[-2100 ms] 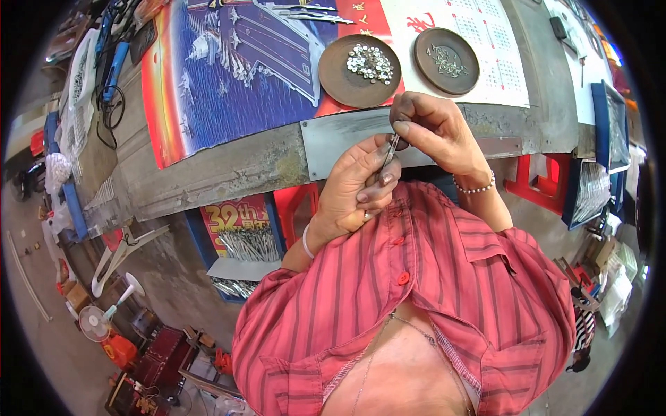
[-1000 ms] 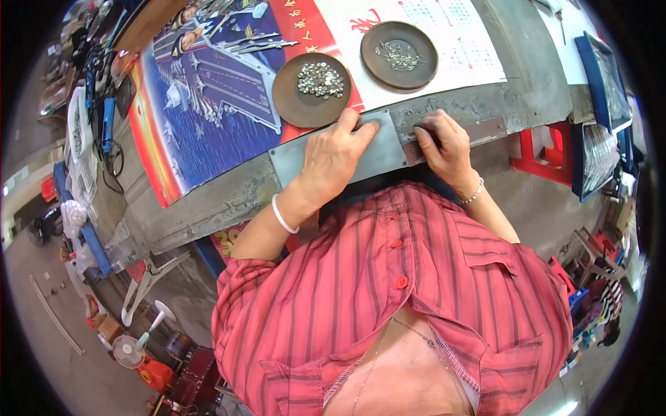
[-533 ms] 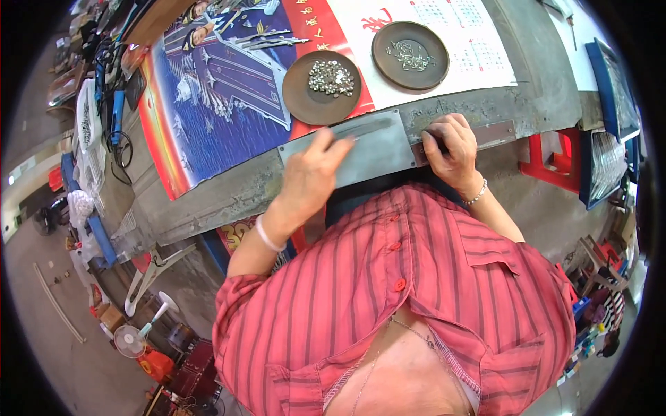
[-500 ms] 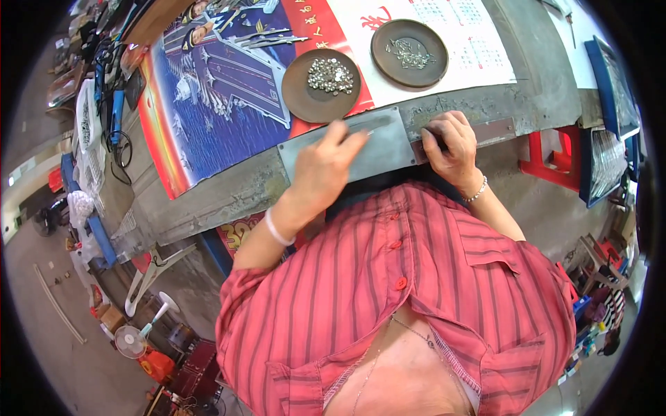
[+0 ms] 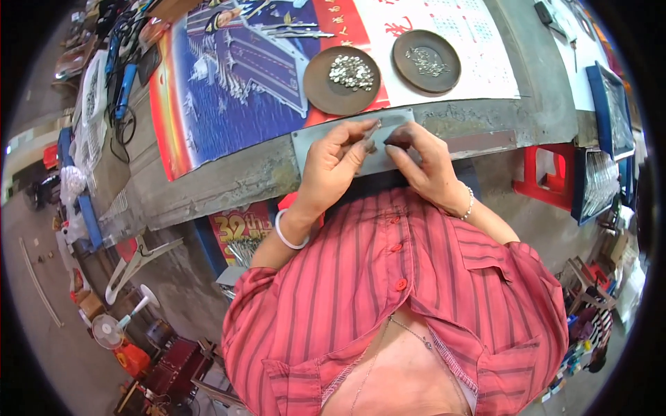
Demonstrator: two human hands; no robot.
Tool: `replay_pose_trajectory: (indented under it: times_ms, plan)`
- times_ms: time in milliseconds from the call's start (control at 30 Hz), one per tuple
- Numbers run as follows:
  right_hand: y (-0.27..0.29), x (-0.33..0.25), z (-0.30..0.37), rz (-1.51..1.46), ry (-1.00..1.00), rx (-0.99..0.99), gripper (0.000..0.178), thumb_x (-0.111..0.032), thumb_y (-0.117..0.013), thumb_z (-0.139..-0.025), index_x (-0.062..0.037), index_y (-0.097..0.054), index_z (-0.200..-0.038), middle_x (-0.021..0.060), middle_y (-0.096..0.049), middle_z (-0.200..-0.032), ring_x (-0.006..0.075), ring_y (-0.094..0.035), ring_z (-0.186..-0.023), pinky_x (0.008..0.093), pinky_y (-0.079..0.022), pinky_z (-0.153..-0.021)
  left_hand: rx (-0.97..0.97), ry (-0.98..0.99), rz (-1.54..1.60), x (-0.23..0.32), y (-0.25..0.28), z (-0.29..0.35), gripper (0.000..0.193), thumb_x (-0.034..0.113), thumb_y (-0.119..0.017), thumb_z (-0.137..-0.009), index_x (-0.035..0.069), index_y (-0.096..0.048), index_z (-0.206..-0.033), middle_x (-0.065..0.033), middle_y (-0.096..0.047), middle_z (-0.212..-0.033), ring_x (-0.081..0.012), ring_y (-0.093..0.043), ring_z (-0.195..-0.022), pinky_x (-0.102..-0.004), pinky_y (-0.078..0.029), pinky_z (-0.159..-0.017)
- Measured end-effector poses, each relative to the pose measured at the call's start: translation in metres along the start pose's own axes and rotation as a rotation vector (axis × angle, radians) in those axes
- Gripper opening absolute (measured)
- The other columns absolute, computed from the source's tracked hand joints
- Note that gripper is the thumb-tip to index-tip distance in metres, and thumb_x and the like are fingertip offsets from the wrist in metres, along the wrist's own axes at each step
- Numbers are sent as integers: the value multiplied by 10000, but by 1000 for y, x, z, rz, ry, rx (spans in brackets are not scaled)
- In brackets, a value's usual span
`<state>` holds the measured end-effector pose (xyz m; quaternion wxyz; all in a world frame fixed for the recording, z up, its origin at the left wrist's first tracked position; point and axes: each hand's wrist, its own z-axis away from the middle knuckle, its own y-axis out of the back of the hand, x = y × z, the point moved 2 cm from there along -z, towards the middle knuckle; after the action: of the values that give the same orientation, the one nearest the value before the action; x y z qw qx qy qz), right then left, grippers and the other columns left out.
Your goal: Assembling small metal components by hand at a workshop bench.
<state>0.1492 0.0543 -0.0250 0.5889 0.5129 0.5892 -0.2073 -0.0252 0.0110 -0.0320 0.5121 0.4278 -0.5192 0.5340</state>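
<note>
My left hand [image 5: 334,165] is closed over a grey metal plate [image 5: 397,118] at the bench's near edge. Its thumb and fingers pinch a small, thin silvery piece [image 5: 379,124], too small to name. My right hand [image 5: 428,165] has come close beside it, with thumb and fingers curled together; what they hold, if anything, I cannot make out. Just beyond the plate, a round brown dish [image 5: 318,93] bears a heap of small shiny metal pieces [image 5: 352,73]. To its right, a second brown dish [image 5: 409,78] carries thinner silvery bits [image 5: 427,61].
Both dishes stand on a colourful calendar sheet [image 5: 236,128] spread over the worn grey bench [image 5: 257,172]. Blue-handled tools [image 5: 126,90] and cables lie at the left. Beyond the right edge are a red stool [image 5: 538,177] and blue trays [image 5: 607,104].
My left hand has risen slightly and turned its fingers toward the right hand. My right hand has moved left from the bench edge onto the plate. The whole view has shifted slightly.
</note>
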Motion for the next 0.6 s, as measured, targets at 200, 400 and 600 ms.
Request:
replay_pose_trajectory:
  times_ms: [200, 400, 600]
  plan:
    - [-20, -21, -25, -53, 126, 22, 145, -71, -659, -825, 17, -566, -893, 139, -589, -821, 283, -603, -723, 338, -471, -628, 132, 27, 457, 22, -14, 20, 316, 115, -472, -990, 49, -445, -1298, 3, -571, -776, -12, -410, -537, -155, -307, -468]
    - [-31, -26, -31, 104, 323, 90, 152, -73, -657, -807, 13, -545, -862, 133, -570, -781, 294, -566, -675, 362, -452, -609, 196, -120, 383, 10, -22, 30, 286, 105, -455, -997, 38, -442, -1275, 8, -568, -815, 5, -412, -613, -140, -316, -516]
    - [-39, -34, -34, 59, 182, 78, 99, -48, -572, -855, 29, -513, -835, 146, -519, -713, 316, -512, -601, 378, -411, -545, 379, -303, 241, 6, -28, 24, 246, 26, -419, -990, -5, -464, -1229, -40, -575, -1071, -69, -540, -919, -190, -439, -783]
